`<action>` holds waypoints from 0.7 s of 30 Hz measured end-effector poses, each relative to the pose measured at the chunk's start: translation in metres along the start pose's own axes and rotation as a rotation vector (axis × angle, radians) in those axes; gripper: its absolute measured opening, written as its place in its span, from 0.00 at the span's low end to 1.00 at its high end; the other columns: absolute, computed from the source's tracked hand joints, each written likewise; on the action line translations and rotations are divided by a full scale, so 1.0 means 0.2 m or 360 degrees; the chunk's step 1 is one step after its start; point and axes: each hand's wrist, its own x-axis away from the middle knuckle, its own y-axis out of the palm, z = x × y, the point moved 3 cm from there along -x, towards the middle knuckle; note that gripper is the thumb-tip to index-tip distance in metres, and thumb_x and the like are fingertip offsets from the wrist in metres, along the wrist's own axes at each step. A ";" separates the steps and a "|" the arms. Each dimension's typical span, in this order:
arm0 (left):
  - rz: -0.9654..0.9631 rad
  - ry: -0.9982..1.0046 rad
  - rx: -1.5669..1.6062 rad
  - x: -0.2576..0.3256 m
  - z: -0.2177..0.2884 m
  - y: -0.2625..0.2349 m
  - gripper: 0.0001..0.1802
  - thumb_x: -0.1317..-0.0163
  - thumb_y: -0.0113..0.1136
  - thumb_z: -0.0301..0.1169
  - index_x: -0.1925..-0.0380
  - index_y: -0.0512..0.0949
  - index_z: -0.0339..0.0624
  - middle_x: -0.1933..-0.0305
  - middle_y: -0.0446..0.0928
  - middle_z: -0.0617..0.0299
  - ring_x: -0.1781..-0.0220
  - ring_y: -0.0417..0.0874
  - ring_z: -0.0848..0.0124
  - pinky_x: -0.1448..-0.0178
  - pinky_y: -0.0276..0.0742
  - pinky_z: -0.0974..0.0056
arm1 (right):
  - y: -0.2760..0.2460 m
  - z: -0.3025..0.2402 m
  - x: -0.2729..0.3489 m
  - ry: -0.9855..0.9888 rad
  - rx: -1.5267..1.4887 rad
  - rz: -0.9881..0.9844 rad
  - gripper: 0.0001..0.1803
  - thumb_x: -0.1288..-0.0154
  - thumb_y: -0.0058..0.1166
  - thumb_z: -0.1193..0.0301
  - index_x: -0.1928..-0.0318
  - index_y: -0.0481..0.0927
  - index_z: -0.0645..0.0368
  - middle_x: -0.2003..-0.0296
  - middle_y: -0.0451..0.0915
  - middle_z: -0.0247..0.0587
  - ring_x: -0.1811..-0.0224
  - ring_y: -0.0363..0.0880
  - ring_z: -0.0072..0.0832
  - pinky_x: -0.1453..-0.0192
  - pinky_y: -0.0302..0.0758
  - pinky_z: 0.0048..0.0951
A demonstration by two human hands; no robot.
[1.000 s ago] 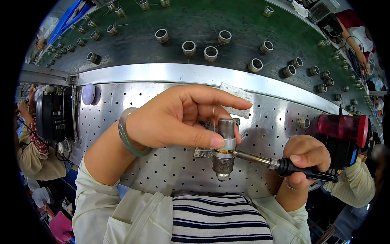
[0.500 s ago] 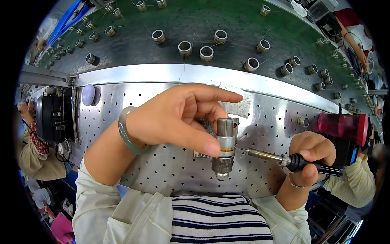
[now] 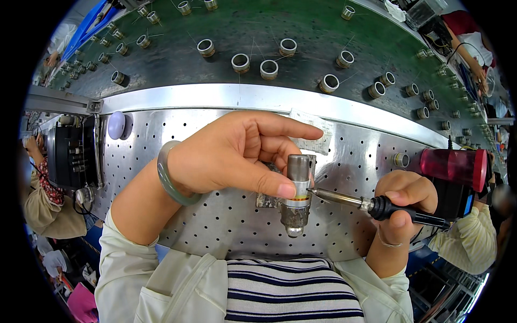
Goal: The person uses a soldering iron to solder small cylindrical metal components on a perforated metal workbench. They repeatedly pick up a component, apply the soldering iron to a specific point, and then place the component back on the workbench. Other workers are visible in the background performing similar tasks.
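In front of me a metal ring (image 3: 299, 191) with an amber-coloured band is fitted on the upright steel post of a holding fixture (image 3: 295, 215). My left hand (image 3: 237, 153) grips the ring, its thumb pressed on the front left side and some fingers curled behind. The left index finger stretches out above the post. A soldering iron (image 3: 344, 198) with a black handle is held by my right hand (image 3: 406, 199). Its tip meets the right side of the ring, though whether it touches the metal cannot be made out.
Beneath the fixture lies a perforated metal worktop (image 3: 215, 226). A green conveyor belt (image 3: 161, 70) beyond carries several metal rings with thin wires. A loose ring (image 3: 401, 160) stands near a red cylinder (image 3: 455, 168) at right. A purple knob (image 3: 117, 126) is at left; other people sit at both sides.
My right hand has moved left, bringing the iron's tip up to the ring. The left thumb has shifted slightly upward on it. Rings on the belt have drifted a little left.
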 end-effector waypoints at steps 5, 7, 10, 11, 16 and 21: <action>-0.0025 0.0011 0.0082 0.01 0.01 0.01 0.41 0.52 0.64 0.14 0.37 0.58 0.27 0.56 0.78 0.40 0.61 0.83 0.73 0.58 0.79 0.77 | -0.01 -0.01 0.00 0.0030 -0.0110 -0.0082 0.14 0.49 0.65 0.76 0.67 0.73 0.69 0.79 0.76 0.44 0.85 0.72 0.25 0.82 0.67 0.21; -0.0037 0.0014 0.0096 0.01 0.01 0.01 0.41 0.52 0.64 0.14 0.37 0.57 0.27 0.56 0.78 0.39 0.61 0.83 0.72 0.58 0.79 0.77 | -0.02 0.00 -0.01 0.0017 -0.0121 -0.0130 0.14 0.49 0.65 0.76 0.67 0.73 0.69 0.79 0.76 0.44 0.85 0.73 0.24 0.82 0.67 0.21; -0.0052 0.0018 0.0102 0.00 0.00 0.01 0.41 0.52 0.64 0.13 0.37 0.58 0.27 0.56 0.78 0.39 0.59 0.82 0.71 0.57 0.79 0.77 | -0.03 0.00 -0.01 0.0006 -0.0120 -0.0170 0.14 0.50 0.65 0.77 0.67 0.73 0.70 0.79 0.76 0.44 0.85 0.73 0.24 0.82 0.67 0.21; -0.0044 0.0013 0.0095 0.00 0.00 0.01 0.40 0.52 0.63 0.12 0.37 0.58 0.27 0.56 0.78 0.39 0.58 0.82 0.70 0.57 0.79 0.77 | -0.03 0.00 0.00 0.0018 -0.0125 -0.0173 0.14 0.50 0.65 0.78 0.66 0.74 0.70 0.79 0.76 0.44 0.85 0.73 0.24 0.82 0.67 0.21; -0.0031 0.0019 0.0077 0.01 0.00 0.01 0.40 0.52 0.63 0.12 0.37 0.58 0.26 0.56 0.78 0.39 0.55 0.82 0.67 0.57 0.79 0.76 | -0.02 0.00 -0.01 0.0027 -0.0136 -0.0205 0.14 0.52 0.65 0.78 0.66 0.74 0.71 0.80 0.76 0.44 0.85 0.73 0.25 0.83 0.66 0.22; -0.0032 0.0015 0.0100 0.00 0.01 0.01 0.41 0.53 0.63 0.12 0.37 0.58 0.27 0.55 0.78 0.41 0.56 0.82 0.68 0.56 0.80 0.76 | -0.01 -0.01 -0.02 -0.0048 -0.0038 -0.0256 0.14 0.52 0.66 0.78 0.66 0.75 0.70 0.80 0.76 0.44 0.86 0.72 0.25 0.84 0.65 0.23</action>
